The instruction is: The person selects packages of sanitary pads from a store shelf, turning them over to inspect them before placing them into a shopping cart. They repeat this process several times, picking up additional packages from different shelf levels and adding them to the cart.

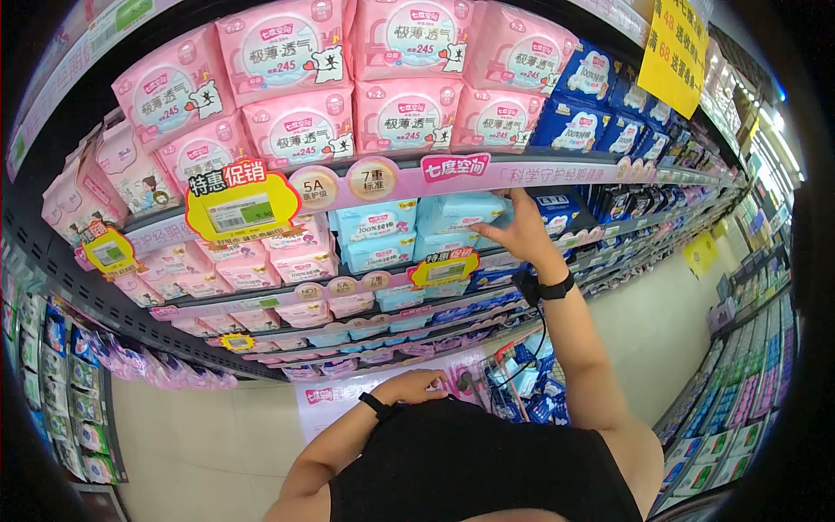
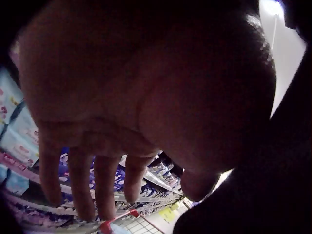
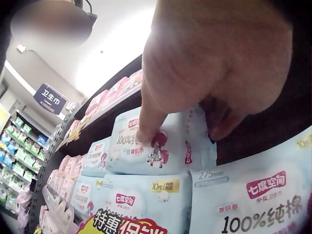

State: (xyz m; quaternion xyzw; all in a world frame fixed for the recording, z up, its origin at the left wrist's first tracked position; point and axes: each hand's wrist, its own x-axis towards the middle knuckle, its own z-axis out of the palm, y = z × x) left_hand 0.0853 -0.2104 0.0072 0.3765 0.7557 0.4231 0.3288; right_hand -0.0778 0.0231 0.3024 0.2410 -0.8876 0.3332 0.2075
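My right hand (image 1: pixel 524 233) is at a light-blue pack (image 1: pixel 454 211) on the shelf below the top ledge. In the right wrist view the thumb of the right hand (image 3: pixel 214 61) lies on the front of this pack (image 3: pixel 170 139), and the curled fingers grip its far side. The pack sits upright on top of other light-blue packs (image 3: pixel 141 192). My left hand (image 1: pixel 419 385) hangs low in front of the body, and the left wrist view shows the left hand (image 2: pixel 117 107) palm-on, fingers loosely extended, holding nothing.
Pink packs (image 1: pixel 287 56) and dark-blue packs (image 1: pixel 574 126) fill the upper shelf. Yellow price tags (image 1: pixel 243 209) stick out from the shelf edges. A shopping cart (image 1: pixel 519 370) with blue packs stands beside the body. Aisle floor (image 1: pixel 644 322) runs to the right.
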